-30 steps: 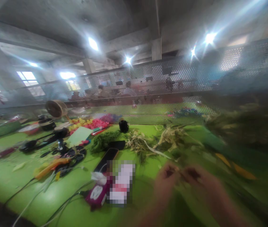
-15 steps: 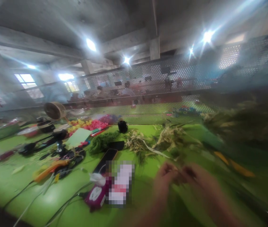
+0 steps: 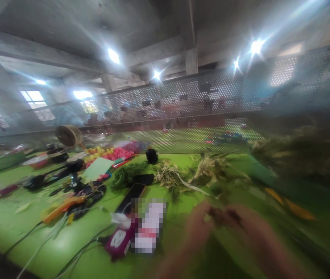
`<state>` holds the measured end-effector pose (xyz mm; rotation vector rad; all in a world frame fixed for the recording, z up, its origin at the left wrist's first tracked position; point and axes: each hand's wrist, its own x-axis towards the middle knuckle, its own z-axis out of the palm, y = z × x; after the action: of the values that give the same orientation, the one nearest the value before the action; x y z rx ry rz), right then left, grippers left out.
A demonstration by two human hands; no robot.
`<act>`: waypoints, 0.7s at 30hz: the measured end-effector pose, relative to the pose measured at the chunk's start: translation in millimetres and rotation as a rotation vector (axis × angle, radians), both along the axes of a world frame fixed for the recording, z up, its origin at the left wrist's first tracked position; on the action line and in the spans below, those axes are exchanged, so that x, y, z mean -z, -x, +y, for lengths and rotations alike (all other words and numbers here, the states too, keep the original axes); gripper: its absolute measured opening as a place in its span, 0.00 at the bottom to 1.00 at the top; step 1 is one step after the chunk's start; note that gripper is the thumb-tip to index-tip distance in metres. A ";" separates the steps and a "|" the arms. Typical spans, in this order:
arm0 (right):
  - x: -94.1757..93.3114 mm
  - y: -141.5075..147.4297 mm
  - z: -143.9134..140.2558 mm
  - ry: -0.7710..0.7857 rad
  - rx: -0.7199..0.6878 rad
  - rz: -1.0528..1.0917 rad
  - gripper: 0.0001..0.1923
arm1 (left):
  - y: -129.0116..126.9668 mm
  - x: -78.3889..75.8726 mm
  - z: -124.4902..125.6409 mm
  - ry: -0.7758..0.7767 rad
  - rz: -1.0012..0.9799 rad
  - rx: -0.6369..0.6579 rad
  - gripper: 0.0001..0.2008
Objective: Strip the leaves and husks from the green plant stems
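Observation:
My left hand (image 3: 197, 225) and my right hand (image 3: 247, 228) meet low in the picture over the green table (image 3: 16, 232). Both are blurred. Their fingertips pinch a small dark green piece (image 3: 220, 216) between them. What the piece is I cannot make out. Behind the hands lie heaps of pale and green artificial foliage (image 3: 182, 174). A large blurred mass of greenery (image 3: 304, 155) fills the right side.
A black phone (image 3: 131, 195), a magenta box (image 3: 120, 240) and cables lie left of my hands. Further left are an orange glue gun (image 3: 61, 207), black tools and a small fan (image 3: 68, 135). Pink and yellow flower parts (image 3: 109, 152) sit by the perforated metal screen (image 3: 182, 100).
My hands stay together on the dark piece and have shifted slightly lower. The view has barely moved.

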<state>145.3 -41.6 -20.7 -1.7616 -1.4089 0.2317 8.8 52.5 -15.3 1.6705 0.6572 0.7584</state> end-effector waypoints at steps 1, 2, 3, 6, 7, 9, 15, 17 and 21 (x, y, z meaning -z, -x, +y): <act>0.8 -0.8 0.6 0.003 0.000 0.005 0.14 | -1.0 1.4 -1.3 0.039 -0.009 0.008 0.03; 1.3 -1.4 1.3 0.002 0.003 0.024 0.14 | -2.1 2.2 -2.5 0.078 -0.021 0.020 0.03; 1.3 -1.6 2.0 -0.002 0.010 0.059 0.14 | -3.0 2.6 -3.5 0.118 -0.038 0.033 0.04; -1.7 -0.2 3.6 0.003 0.027 0.189 0.14 | -5.3 1.1 -5.5 0.210 -0.096 0.042 0.08; -3.1 0.8 3.8 0.008 0.033 0.209 0.14 | -5.9 0.4 -6.0 0.222 -0.108 0.035 0.09; -5.1 3.0 3.7 0.018 0.041 0.198 0.15 | -6.8 -0.3 -7.0 0.222 -0.120 0.008 0.11; -3.7 6.3 1.2 0.018 0.045 0.089 0.18 | -9.1 2.5 -11.9 0.304 -0.198 -0.003 0.13; -3.4 7.3 1.1 0.014 0.037 0.061 0.18 | -9.7 2.2 -13.3 0.349 -0.197 -0.005 0.13; -4.0 6.6 2.7 0.045 0.019 0.057 0.17 | -10.7 -0.8 -13.8 0.418 -0.191 -0.040 0.10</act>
<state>138.8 -39.0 -16.6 -1.7906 -1.3551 0.3040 19.6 38.7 -14.5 1.1919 0.6632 0.7403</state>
